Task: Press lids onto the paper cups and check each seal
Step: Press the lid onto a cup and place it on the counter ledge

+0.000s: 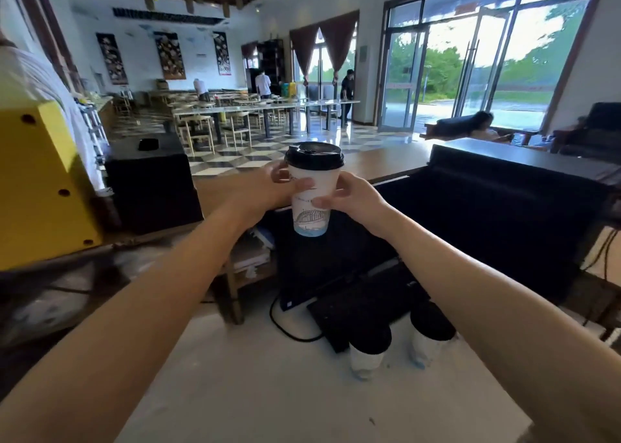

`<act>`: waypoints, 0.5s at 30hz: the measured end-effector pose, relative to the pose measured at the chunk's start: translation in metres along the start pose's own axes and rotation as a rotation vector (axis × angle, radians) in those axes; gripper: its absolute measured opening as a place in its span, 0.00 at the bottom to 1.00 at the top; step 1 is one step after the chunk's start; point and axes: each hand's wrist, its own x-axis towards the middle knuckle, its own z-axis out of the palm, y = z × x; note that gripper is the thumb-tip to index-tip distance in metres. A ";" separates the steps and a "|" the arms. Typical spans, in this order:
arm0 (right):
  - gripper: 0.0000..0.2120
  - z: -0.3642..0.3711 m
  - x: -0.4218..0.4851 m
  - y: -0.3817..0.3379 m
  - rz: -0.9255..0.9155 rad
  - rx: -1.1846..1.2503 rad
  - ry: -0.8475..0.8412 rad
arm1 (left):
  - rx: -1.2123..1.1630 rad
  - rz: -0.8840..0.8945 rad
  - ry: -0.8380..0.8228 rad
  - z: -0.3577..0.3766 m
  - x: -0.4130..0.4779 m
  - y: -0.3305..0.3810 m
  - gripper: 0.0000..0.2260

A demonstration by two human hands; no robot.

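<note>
The person's left hand (268,187) holds the lidded paper cup (312,204) at its 9 o'clock side, raised well above the counter (235,375). The black lid (314,155) looks level. The right hand (353,197) has its grip closed on the cup's 3 o'clock side. To check well: squeeze lightly, turn slowly, watch the rim. Two lidded cups (369,348) stand below at 5 o'clock.

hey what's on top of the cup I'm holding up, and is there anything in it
A black lid sits on the paper cup, held by the left hand and right hand. The lid covers the opening, so any contents are hidden.
</note>
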 end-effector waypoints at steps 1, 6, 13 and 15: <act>0.31 0.000 0.016 0.000 -0.014 0.005 -0.020 | 0.023 0.008 0.042 -0.005 0.009 0.003 0.25; 0.28 0.003 0.099 0.006 -0.053 0.096 -0.120 | 0.141 0.047 0.267 -0.029 0.057 0.006 0.15; 0.26 0.023 0.186 0.038 -0.067 0.185 -0.260 | 0.203 0.006 0.385 -0.061 0.106 -0.021 0.25; 0.26 0.030 0.201 0.052 -0.068 0.171 -0.295 | 0.212 -0.004 0.407 -0.068 0.115 -0.039 0.25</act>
